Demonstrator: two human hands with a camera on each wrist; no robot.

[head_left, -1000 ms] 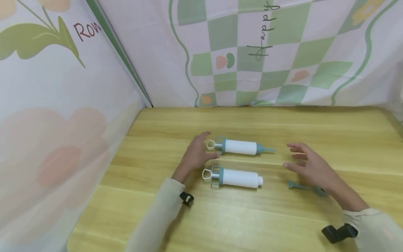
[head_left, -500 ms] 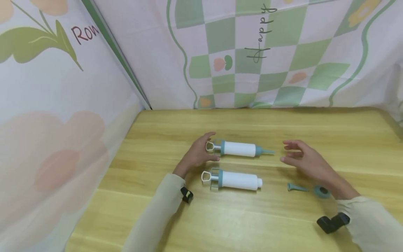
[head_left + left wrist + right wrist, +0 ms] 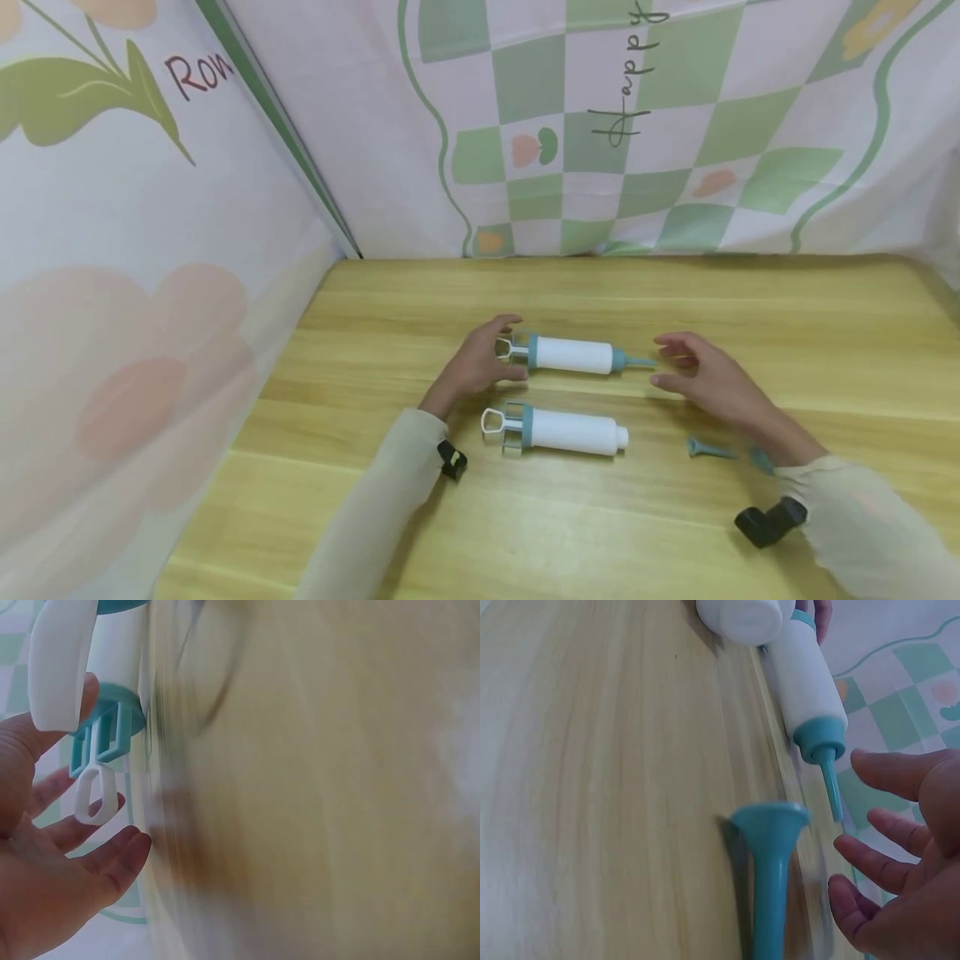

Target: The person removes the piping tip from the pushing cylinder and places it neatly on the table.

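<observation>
In the head view, a white plastic syringe with a teal collar and thin teal nozzle lies farther back on the table. My left hand is at its handle end, thumb and fingers spread on either side of the white loop handle. Off the nozzle tip, my right hand has its fingers parted, with nothing in them. A second white syringe lies in front, its end bare of a nozzle. A loose teal nozzle lies at the right, flared end toward the syringes.
Another teal piece, partly hidden by my right forearm, lies beside the loose nozzle. The wooden table meets a printed cloth at the back and another at the left.
My right hand has moved left, closer to the nozzle tip of the far syringe. My left hand has shifted slightly right, around its handle. The syringes stay in place.
</observation>
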